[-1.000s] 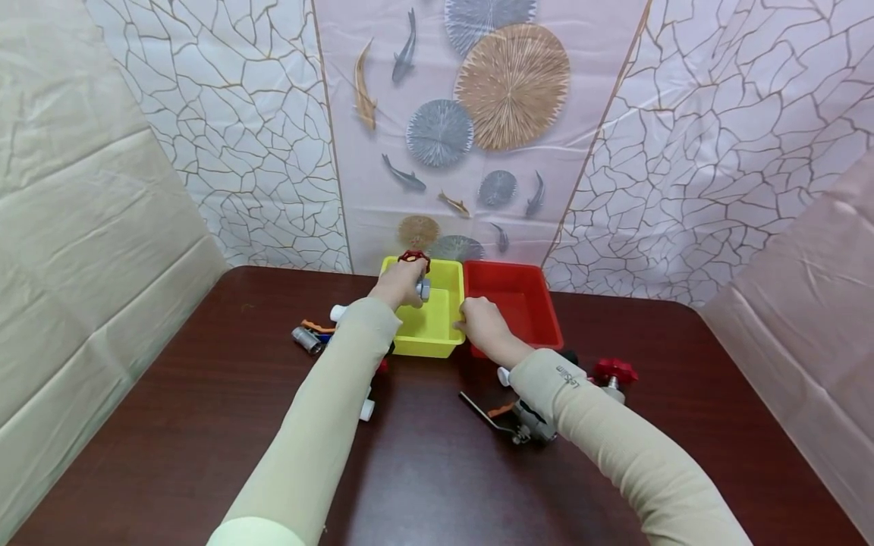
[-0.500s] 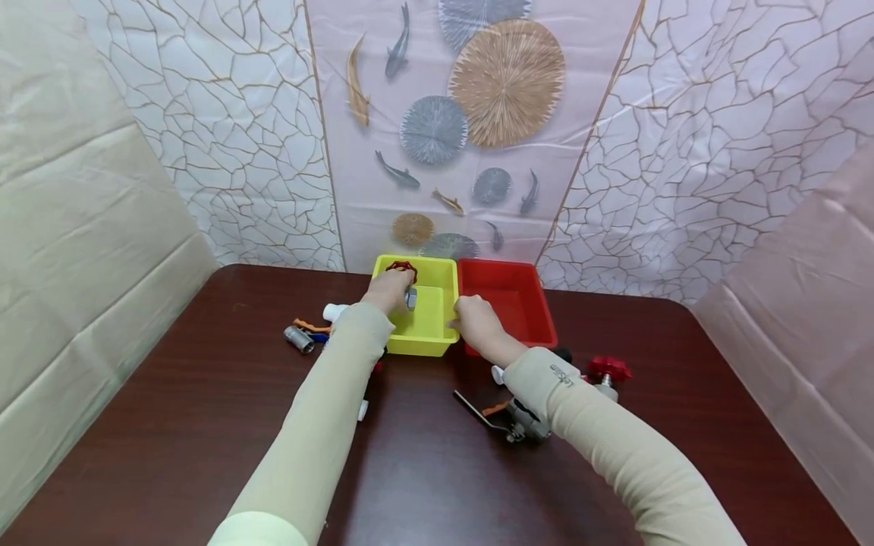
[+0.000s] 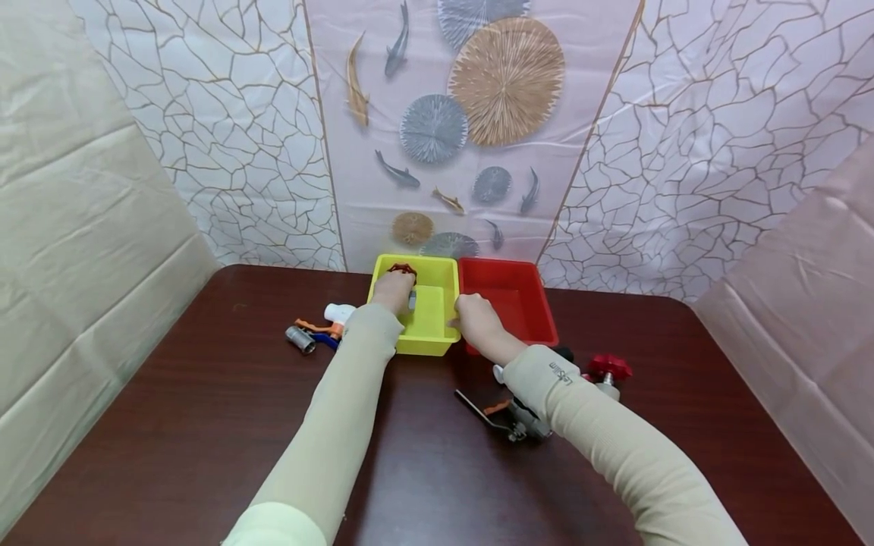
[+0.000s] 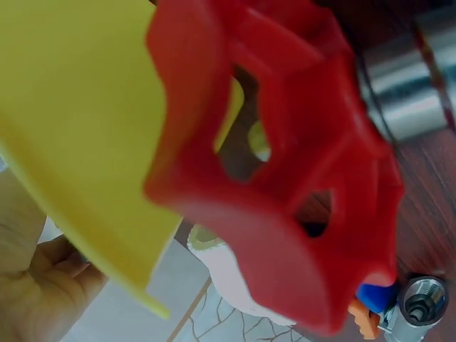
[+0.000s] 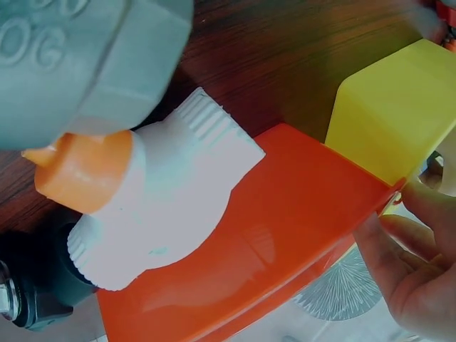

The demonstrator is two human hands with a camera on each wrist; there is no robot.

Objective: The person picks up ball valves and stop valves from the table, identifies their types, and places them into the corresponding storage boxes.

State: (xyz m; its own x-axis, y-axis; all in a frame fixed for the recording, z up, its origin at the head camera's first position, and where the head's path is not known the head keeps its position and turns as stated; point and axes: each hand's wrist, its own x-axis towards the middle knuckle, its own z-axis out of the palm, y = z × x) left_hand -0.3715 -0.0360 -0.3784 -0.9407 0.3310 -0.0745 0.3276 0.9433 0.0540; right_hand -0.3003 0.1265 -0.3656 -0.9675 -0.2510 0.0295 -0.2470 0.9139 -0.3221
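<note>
- Fingers of the left hand point(image 3: 393, 290) grip a grey metal valve point(image 3: 413, 301) with red handwheel point(image 3: 403, 266), in or above the yellow plastic bin point(image 3: 426, 346).
- Probably heavy, rigid, smooth; best held below the handwheel.
- Right hand point(image 3: 476, 318) grips that bin's rim beside the red plastic bin point(image 3: 508, 307).

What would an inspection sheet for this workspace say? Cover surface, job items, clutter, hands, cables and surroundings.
Surface: dark, wood-grained table.
Job items: red-wheeled valve in or just above yellow bin, exact height unclear; red bin alongside, to the right.
Clutter: grey metal fitting, orange handle and white fitting on the left; metal lever and another red handwheel on the right, with parts there hidden by the sleeve.
Hands: left hand holds the valve; right hand grips the yellow bin's rim beside the red bin.
Cables: nothing seen.
Surroundings: backdrop with fish and round motifs.
</note>
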